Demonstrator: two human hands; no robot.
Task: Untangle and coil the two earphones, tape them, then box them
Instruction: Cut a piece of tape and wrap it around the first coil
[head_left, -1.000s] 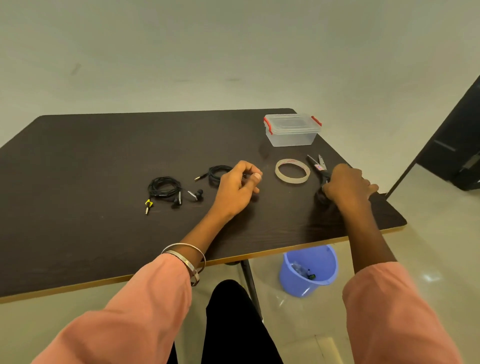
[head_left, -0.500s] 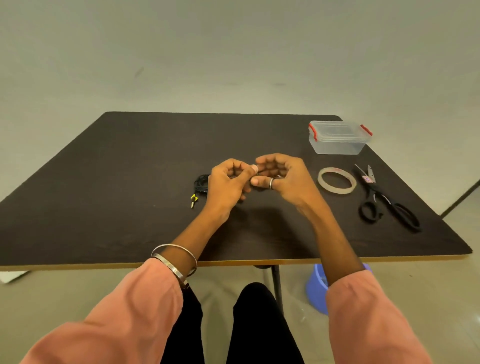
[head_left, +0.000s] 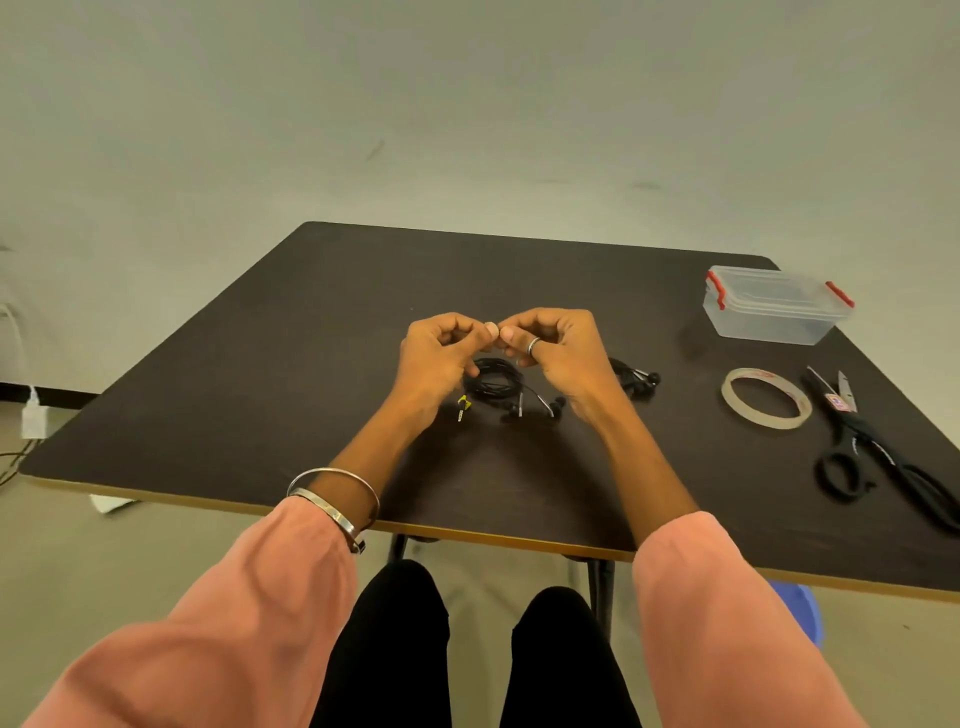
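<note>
Both hands are up over the table (head_left: 311, 322), fingertips pinched together and touching. The left hand (head_left: 441, 348) and right hand (head_left: 558, 345) look closed on something tiny between them, probably a tape strip, but honestly I can't tell. If it is tape, I'd keep it taut so it doesn't fold onto itself, then wrap it across the bundle's strands.

Just below sits 1 coiled earphone (head_left: 491, 382), black, neat loops, yellow-tipped plug and buds poking out. The 2nd earphone (head_left: 636, 376) peeks out beside the right wrist. Tape roll (head_left: 766, 397), scissors (head_left: 883, 452) and the closed clear box (head_left: 774, 306) wait off right.
</note>
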